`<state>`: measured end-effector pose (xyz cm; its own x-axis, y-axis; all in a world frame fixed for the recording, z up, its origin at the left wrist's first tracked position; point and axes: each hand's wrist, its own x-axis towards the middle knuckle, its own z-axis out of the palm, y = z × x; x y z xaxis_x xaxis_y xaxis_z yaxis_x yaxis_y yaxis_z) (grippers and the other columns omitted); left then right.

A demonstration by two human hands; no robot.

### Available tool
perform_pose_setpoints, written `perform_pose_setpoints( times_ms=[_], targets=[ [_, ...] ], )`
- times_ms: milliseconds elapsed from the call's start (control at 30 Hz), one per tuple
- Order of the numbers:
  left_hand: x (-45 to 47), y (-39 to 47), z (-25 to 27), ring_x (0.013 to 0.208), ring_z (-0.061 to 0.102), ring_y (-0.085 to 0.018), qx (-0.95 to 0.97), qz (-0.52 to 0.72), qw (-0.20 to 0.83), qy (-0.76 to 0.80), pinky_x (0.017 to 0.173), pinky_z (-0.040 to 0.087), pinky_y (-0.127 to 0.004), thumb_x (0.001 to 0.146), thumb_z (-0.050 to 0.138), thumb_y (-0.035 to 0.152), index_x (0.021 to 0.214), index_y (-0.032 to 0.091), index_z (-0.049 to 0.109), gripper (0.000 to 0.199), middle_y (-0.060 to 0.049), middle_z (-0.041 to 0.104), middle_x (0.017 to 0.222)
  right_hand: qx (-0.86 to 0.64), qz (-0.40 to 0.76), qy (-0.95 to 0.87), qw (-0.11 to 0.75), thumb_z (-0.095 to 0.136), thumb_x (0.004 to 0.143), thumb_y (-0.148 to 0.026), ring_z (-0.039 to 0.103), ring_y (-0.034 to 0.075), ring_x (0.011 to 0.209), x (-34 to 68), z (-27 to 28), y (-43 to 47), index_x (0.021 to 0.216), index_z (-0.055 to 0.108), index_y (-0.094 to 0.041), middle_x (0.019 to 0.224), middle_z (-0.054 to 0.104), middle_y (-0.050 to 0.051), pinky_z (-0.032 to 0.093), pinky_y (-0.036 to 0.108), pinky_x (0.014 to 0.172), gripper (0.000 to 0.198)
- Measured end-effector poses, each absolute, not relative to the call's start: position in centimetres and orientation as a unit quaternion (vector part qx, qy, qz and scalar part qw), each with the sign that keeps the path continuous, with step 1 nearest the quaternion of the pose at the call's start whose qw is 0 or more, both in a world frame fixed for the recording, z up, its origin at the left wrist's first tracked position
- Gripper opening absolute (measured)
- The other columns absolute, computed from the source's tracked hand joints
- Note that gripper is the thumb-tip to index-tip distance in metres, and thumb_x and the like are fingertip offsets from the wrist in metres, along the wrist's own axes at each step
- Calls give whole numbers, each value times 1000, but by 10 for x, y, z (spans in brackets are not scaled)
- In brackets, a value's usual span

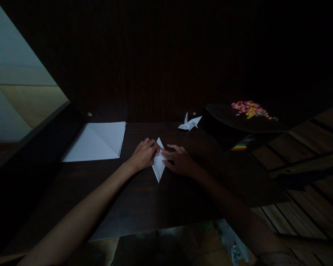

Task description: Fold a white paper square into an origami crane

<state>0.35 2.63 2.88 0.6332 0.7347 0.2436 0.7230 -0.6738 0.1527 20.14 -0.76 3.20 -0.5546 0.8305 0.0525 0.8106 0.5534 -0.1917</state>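
A white paper folded into a narrow diamond lies on the dark table, its points facing toward and away from me. My left hand is closed at the diamond's left edge, its curled fingers gripping the paper near the middle. From the other side, my right hand reaches in with its fingers apart, the fingertips resting on the paper's right half. My hands cover part of the diamond's middle and upper folds. Beyond them, near the back panel, stands a folded white paper crane.
White square sheets with diagonal creases lie stacked at the left. A dark raised shelf at the right carries a heap of small colourful pieces. A tall dark panel closes the table's back, and a low side wall borders its left.
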Motion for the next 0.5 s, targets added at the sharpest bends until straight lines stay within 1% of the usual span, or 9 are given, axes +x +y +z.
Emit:
perform_pose_setpoints(
  times_ms=[100, 267, 433, 500],
  targets=[
    [1, 24, 28, 93, 47, -26, 897, 174, 18, 405, 78, 42, -40, 87, 53, 22, 94, 18, 62, 12, -9, 59, 101, -464, 71, -880, 72, 45, 94, -39, 36, 29, 135, 202, 31, -7, 132, 55, -26, 140, 53, 4, 31, 51, 102, 42],
    [-2, 22, 26, 93, 47, -26, 900, 191, -8, 393, 77, 40, -40, 90, 53, 25, 88, 18, 67, 16, -8, 64, 98, -465, 70, -880, 73, 46, 94, -38, 37, 28, 134, 202, 32, -7, 131, 56, -26, 139, 53, 3, 32, 50, 102, 41],
    [-3, 20, 24, 91, 48, -25, 910, 199, -48, 361, 75, 39, -39, 92, 51, 24, 90, 16, 69, 20, -9, 68, 92, -464, 70, -880, 76, 45, 94, -40, 37, 28, 135, 202, 32, -8, 131, 56, -27, 139, 53, 3, 33, 50, 102, 40],
    [-4, 20, 24, 88, 48, -24, 916, 197, -63, 344, 74, 38, -38, 92, 50, 23, 89, 16, 70, 22, -9, 68, 93, -462, 70, -881, 78, 45, 94, -39, 37, 28, 134, 202, 31, -8, 131, 56, -28, 139, 53, 3, 33, 51, 101, 40]
  ],
)
